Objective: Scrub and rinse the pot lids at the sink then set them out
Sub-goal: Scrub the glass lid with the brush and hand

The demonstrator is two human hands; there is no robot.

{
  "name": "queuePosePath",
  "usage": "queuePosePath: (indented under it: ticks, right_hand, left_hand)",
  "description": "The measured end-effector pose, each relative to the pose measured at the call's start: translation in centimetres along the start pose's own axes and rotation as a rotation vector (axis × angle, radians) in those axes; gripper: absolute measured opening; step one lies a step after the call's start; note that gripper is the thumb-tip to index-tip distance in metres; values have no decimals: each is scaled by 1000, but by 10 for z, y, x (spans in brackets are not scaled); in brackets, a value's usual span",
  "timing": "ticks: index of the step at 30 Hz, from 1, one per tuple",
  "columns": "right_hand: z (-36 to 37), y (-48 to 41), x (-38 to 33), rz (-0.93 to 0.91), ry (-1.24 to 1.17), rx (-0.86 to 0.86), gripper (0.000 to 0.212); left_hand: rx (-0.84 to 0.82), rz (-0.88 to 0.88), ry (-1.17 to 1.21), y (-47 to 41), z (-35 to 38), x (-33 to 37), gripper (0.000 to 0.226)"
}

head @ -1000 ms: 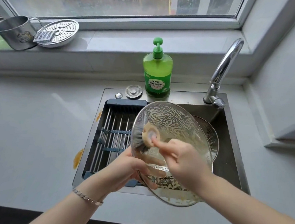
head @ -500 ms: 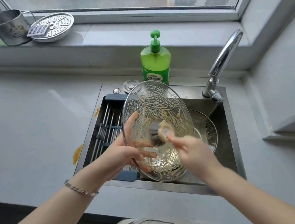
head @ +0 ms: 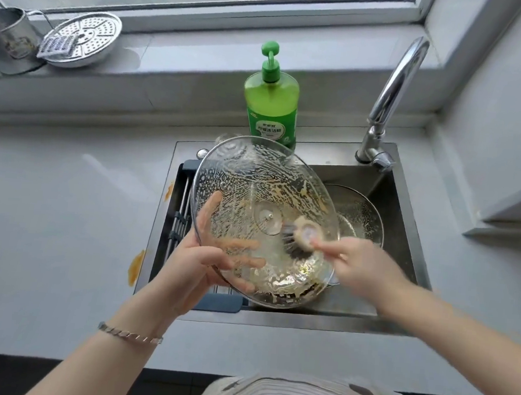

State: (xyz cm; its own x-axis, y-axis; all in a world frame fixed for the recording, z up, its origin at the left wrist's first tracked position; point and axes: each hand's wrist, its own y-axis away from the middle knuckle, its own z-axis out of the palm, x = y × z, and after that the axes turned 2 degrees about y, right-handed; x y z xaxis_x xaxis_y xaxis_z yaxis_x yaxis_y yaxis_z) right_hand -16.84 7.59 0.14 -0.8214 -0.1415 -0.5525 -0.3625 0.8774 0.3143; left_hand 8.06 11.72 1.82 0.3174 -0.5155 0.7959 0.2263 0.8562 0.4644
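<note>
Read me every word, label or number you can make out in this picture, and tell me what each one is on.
"柠檬洗洁精": main line on the white label of the green dish soap bottle.
Smaller line above it on the same label: too blurred to read.
Printed mark on the side of the steel cup: too blurred to read.
No other text shows.

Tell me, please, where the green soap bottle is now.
In the head view, the green soap bottle stands at the back edge of the sink, left of the tap and behind the soapy glass lid.
</note>
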Motion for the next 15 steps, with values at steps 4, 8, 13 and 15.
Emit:
queuePosePath:
  ticks: [4,8,13,15]
  right_hand:
    - [20,22,-7,-82,-100,-75,36]
    - [14,19,5,-27,-55,-69,38]
    - [16,23,5,-19,-54,-125,33]
    - [21,32,0,-86,-76,-166,34]
  left_hand:
    - [74,11,4,-2,1,-1,103]
    - [85,-3,6,1,0,-1,103]
    - [132,-20,24,-2,5,-2,100]
    - [141,-31,43,-2,4,-4,99]
